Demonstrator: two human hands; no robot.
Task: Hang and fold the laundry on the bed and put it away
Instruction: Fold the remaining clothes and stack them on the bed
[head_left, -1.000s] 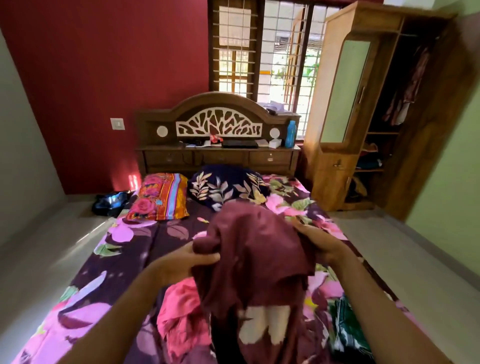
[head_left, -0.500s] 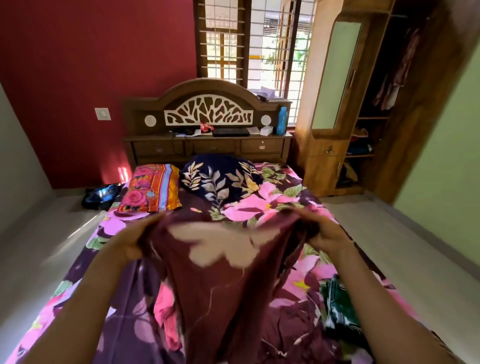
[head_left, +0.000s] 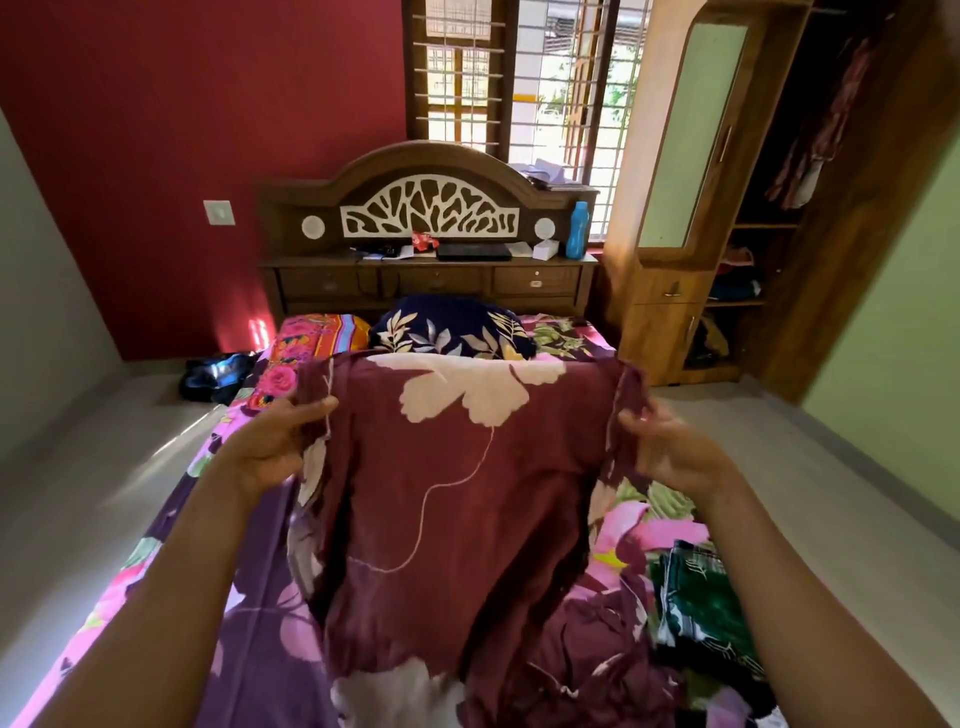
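A maroon garment (head_left: 457, 499) with a pale leaf print hangs spread wide in front of me above the bed (head_left: 244, 639). My left hand (head_left: 270, 441) grips its upper left edge and my right hand (head_left: 670, 452) pinches its upper right edge. The cloth's lower end trails onto the floral purple sheet. A dark green printed garment (head_left: 701, 603) lies on the bed at my right, and more maroon cloth (head_left: 587, 654) is bunched below the held piece.
Two pillows, orange (head_left: 311, 343) and navy (head_left: 452, 327), lie at the carved headboard (head_left: 426, 208). An open wooden wardrobe (head_left: 779, 208) with hanging clothes and shelves stands at the right. A dark bag (head_left: 218, 374) sits on the floor left of the bed.
The garment went from a bunched heap between my hands to a wide, flat spread. Both hands moved apart and upward along its top edge.
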